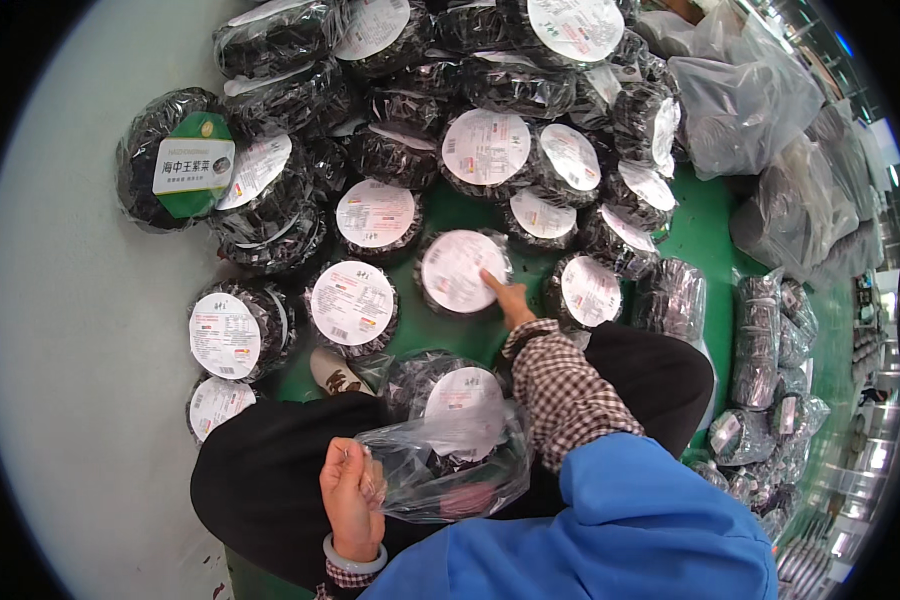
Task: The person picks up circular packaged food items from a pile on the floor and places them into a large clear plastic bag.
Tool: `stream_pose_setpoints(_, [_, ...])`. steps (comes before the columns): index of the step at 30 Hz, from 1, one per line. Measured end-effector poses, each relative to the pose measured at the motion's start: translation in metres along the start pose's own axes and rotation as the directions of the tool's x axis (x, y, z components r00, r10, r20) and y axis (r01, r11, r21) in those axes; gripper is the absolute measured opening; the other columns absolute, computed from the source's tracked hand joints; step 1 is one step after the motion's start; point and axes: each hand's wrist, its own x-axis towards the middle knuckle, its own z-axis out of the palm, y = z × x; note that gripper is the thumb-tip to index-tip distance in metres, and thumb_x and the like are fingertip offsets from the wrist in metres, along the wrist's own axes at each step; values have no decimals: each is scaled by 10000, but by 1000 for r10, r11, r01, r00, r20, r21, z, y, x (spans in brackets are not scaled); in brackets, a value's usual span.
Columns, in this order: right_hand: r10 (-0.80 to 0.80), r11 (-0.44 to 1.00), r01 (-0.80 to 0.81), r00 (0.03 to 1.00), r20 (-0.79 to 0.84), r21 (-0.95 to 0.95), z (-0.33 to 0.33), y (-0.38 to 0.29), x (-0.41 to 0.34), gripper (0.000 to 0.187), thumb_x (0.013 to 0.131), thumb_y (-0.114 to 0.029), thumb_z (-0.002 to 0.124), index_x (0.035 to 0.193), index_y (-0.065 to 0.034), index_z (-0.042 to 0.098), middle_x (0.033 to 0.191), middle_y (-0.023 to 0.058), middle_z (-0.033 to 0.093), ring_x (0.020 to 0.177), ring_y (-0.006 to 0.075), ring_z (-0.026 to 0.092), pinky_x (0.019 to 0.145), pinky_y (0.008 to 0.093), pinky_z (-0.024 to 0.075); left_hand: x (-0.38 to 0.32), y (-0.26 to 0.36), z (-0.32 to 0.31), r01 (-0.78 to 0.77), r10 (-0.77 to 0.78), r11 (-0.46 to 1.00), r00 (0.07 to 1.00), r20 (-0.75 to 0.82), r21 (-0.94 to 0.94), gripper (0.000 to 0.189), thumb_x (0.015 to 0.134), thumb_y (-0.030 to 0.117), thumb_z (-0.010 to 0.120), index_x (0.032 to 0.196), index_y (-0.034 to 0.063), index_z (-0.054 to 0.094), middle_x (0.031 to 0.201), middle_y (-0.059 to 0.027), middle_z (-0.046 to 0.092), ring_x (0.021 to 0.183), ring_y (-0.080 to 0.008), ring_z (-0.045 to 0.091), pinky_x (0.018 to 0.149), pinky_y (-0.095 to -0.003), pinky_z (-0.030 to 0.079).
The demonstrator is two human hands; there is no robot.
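My left hand [351, 487] grips the gathered mouth of a clear plastic bag [450, 480]. Inside the bag is a round, dark pack of dried seaweed [461, 397] with a white circular label, lying between my legs. Farther forward, my right hand [511, 296] holds another round seaweed pack [461, 262] by its right edge. One digit presses on that pack's white label, and the other fingers are mostly hidden. The label's print looks blurred. A similar pack [352, 304] sits left of it, and another [585, 291] stands to the right.
Stacked seaweed packs [487, 146] curve around the front on a green floor [461, 202]. One pack at the left bears a green-and-white label [195, 165]. A pale grey surface [97, 300] runs along the left. Large filled plastic bags [750, 112] and long wrapped rolls [757, 341] lie right.
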Motion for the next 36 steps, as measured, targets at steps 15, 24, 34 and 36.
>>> stream_pose_setpoints(15, [355, 697, -673, 625, 695, 248, -107, -10, -234, 456, 925, -229, 552, 1279, 47, 468, 1222, 188, 582, 1025, 268, 631, 924, 384, 502, -34, 33, 39, -598, 21, 529, 719, 694, 603, 109, 933, 85, 507, 899, -16, 532, 686, -78, 650, 623, -84, 627, 567, -203, 466])
stream_pose_setpoints(24, [412, 561, 756, 97, 906, -337, -144, -115, -246, 403, 895, -100, 585, 1277, 3, 505, 1246, 172, 561, 1205, 261, 502, 1050, 375, 348, -17, -31, 63, -101, 91, 994, 972, 215, 36, 192, 1005, 228, 418, 877, 88, 392, 617, -18, 528, 547, -135, 551, 645, -275, 497])
stream_pose_setpoints(34, [-654, -373, 348, 558, 510, -860, -110, -194, 116, 1298, 509, -637, 765, 1429, 60, 170, 1513, 219, 160, 1406, 363, 155, 1098, 575, 164, 32, -23, 48, -32, 47, 983, 996, -76, 181, 191, 974, 169, 480, 816, 81, 419, 528, 17, 415, 434, -78, 385, 482, -253, 388])
stream_pose_setpoints(36, [-758, -418, 288, 412, 506, -862, -85, -162, 149, 853, 728, -398, 673, 1394, 11, 329, 1479, 168, 277, 1393, 361, 196, 1091, 569, 183, 31, -21, 53, -91, 112, 978, 988, -104, 189, 222, 990, 198, 452, 801, 103, 388, 501, 42, 332, 393, -38, 295, 402, -208, 315])
